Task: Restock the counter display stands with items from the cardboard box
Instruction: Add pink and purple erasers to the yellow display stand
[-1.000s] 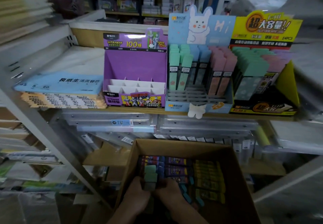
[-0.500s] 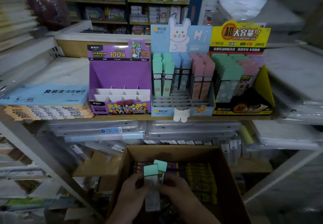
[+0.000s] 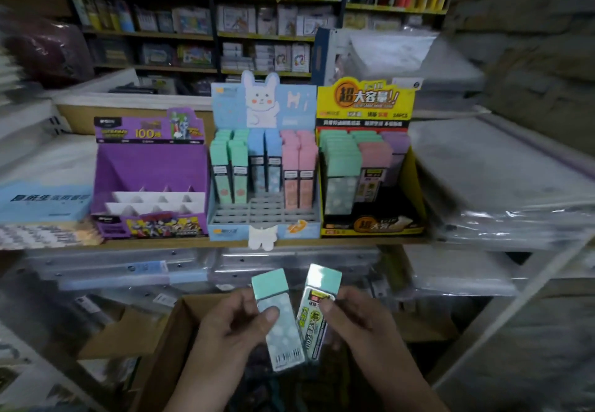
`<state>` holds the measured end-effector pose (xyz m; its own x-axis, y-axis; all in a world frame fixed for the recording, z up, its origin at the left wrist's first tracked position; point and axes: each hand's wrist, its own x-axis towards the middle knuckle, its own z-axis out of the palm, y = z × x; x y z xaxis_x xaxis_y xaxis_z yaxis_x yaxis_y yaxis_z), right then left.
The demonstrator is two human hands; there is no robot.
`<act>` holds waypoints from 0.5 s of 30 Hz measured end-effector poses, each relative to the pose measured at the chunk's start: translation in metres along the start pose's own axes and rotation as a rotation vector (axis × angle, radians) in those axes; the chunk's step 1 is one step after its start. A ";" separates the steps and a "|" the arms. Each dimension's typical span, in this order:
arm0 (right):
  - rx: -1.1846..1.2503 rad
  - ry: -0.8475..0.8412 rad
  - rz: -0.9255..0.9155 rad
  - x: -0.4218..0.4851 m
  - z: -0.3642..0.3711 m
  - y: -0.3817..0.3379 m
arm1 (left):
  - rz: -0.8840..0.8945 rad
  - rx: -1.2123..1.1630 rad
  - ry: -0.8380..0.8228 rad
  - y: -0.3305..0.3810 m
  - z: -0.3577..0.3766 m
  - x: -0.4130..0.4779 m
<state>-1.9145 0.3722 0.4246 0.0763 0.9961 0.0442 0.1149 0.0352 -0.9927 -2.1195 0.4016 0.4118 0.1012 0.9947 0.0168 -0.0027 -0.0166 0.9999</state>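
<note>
Head view: left hand grips the dotted mint case, right hand pinches the labelled mint case

The shop was dim. A little light shone off the right pack. The sides of the view were blurry and bent. The far shelves looked soft.
</note>
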 end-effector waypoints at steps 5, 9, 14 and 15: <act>0.007 -0.004 -0.109 0.003 -0.049 -0.040 | 0.069 -0.127 0.014 0.040 0.030 0.002; -0.014 0.027 -0.205 0.011 -0.074 -0.061 | 0.129 -0.119 0.039 0.062 0.047 0.003; -0.046 0.131 -0.347 0.028 -0.099 -0.086 | 0.185 -0.089 0.086 0.080 0.064 0.006; -0.083 0.148 -0.373 0.033 -0.103 -0.093 | 0.198 -0.081 0.102 0.083 0.067 0.006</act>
<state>-1.8208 0.3933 0.5294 0.1556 0.8934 0.4214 0.2413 0.3794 -0.8932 -2.0525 0.3997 0.4946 -0.0106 0.9780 0.2082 -0.0930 -0.2083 0.9736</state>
